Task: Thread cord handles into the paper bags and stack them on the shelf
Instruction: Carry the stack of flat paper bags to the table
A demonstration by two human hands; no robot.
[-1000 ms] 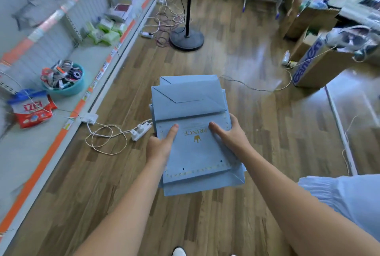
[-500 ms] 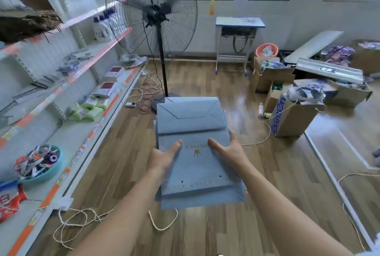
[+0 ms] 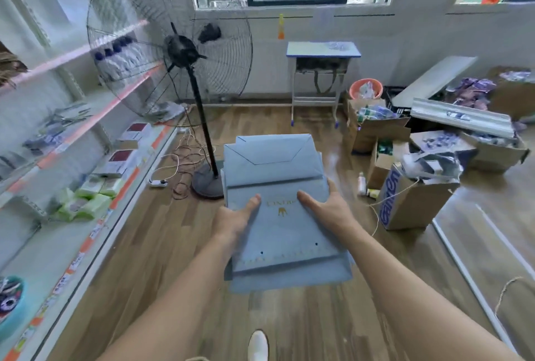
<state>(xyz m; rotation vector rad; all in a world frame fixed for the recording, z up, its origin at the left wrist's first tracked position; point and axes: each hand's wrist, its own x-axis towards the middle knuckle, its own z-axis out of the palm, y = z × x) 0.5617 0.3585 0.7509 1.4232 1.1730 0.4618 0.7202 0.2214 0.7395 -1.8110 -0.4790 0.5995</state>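
Note:
A stack of flat, folded light-blue paper bags (image 3: 275,175) with a gold crown print is held level in front of me, above the wooden floor. My left hand (image 3: 234,218) grips its left edge, thumb lying on top. My right hand (image 3: 327,210) grips the right edge the same way, thumb on the top bag. The fingers under the stack are hidden. Small punched holes show near the top bag's near edge, with no cord in them. A long shelf unit (image 3: 72,244) runs along the left wall.
A tall standing fan (image 3: 179,53) stands ahead, left of the bags, with cables and a power strip (image 3: 157,183) at its base. Cardboard boxes (image 3: 411,201) crowd the right side. A small desk (image 3: 322,52) stands under the window. A teal bowl (image 3: 11,302) sits on the lowest shelf.
My view has lifted from the floor up to the room and window. The bag stack stays in both hands and sits slightly higher and farther forward.

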